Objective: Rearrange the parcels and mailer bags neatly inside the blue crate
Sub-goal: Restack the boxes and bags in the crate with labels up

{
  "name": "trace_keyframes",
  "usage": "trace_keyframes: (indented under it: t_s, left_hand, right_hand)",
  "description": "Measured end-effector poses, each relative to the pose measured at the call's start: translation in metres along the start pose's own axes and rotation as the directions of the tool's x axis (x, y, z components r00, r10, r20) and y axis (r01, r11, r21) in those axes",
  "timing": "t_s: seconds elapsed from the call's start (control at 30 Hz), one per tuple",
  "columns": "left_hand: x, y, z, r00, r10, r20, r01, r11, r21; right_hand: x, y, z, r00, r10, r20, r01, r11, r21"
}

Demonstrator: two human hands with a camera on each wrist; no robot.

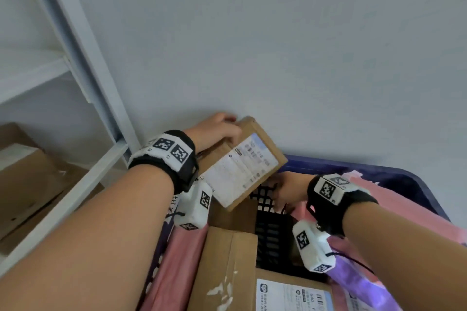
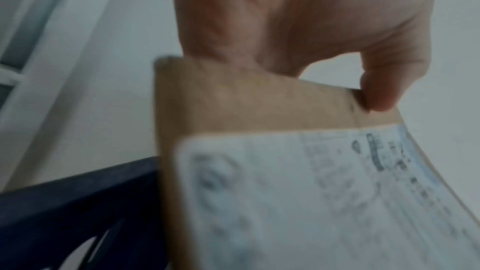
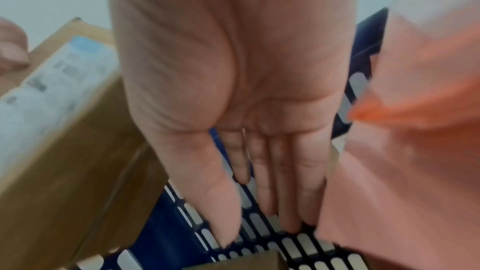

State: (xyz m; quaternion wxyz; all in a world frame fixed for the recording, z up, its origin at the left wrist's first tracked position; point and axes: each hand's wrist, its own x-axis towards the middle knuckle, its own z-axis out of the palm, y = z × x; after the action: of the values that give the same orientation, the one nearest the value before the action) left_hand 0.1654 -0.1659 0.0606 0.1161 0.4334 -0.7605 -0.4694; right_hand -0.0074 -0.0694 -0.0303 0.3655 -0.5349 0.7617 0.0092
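My left hand [image 1: 217, 131] grips a flat brown cardboard parcel [image 1: 242, 164] with a white shipping label, held tilted above the far left of the blue crate [image 1: 394, 179]. In the left wrist view the thumb [image 2: 384, 89] and fingers pinch the parcel [image 2: 259, 106] at its top edge. My right hand [image 1: 285, 192] reaches down into the crate with straight fingers [image 3: 272, 192] over the slotted crate floor [image 3: 187, 233], beside a pink mailer bag [image 3: 405, 171] on its right. It holds nothing.
More brown boxes [image 1: 227, 265] lie in the crate's near part, one labelled [image 1: 293, 295]. A pink mailer [image 1: 174, 260] lines the left side, a purple bag [image 1: 358, 283] the right. A white shelf frame [image 1: 83, 58] and cardboard boxes [image 1: 27, 184] stand left; a wall lies behind.
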Motion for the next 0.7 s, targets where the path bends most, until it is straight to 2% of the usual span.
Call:
trace_keyframes:
  t_s: [0.1, 0.2, 0.33, 0.5, 0.7]
  left_hand:
    - [-0.007, 0.011, -0.014, 0.995, 0.074, -0.067, -0.086, 0.976, -0.2]
    - [-0.012, 0.011, -0.018, 0.991, 0.08, -0.109, -0.102, 0.973, -0.206]
    - [-0.008, -0.005, -0.023, 0.982, 0.072, -0.175, -0.11, 0.969, -0.219]
    - [-0.005, -0.029, -0.027, 0.99, 0.002, -0.142, -0.038, 0.968, -0.249]
    - [0.002, -0.036, -0.03, 0.991, 0.004, -0.135, -0.035, 0.973, -0.229]
  right_hand:
    - [-0.007, -0.001, -0.003, 0.999, -0.036, -0.031, 0.033, 0.993, -0.11]
    - [-0.005, -0.009, 0.008, 0.995, -0.09, -0.05, 0.072, 0.958, -0.277]
    - [0.008, -0.028, 0.035, 0.994, -0.074, 0.081, 0.105, 0.862, -0.496]
    - [0.031, -0.034, 0.064, 0.982, -0.13, 0.135, 0.184, 0.812, -0.554]
    - [0.049, -0.04, 0.082, 0.995, -0.078, 0.066, 0.102, 0.805, -0.584]
